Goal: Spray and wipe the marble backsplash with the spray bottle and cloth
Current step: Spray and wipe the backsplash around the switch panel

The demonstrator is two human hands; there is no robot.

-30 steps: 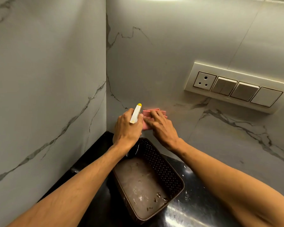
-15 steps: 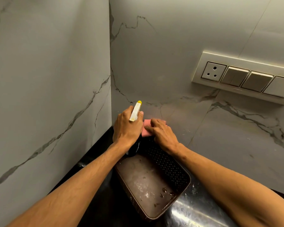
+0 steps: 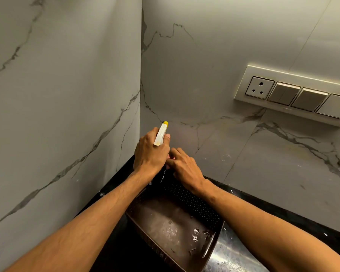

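My left hand [image 3: 150,152] grips the spray bottle [image 3: 161,133], whose white head with a yellow nozzle points up toward the grey-veined marble backsplash [image 3: 214,79]. The bottle's dark body hangs below my fist. My right hand [image 3: 185,169] lies just right of it, low against the backsplash near the corner. Only a sliver of the pink cloth [image 3: 170,157] shows between the two hands; the rest is hidden under my right fingers.
A brown perforated basket [image 3: 196,205] sits on the black countertop [image 3: 283,216] right under my hands, holding a wet tray bottom. A cream switch panel [image 3: 294,95] with a socket is mounted on the wall at the right. A second marble wall [image 3: 63,114] closes the left side.
My right hand has slid the cloth down the backsplash toward the counter and closer to my left hand, so the cloth is now nearly hidden. The view has shifted left.
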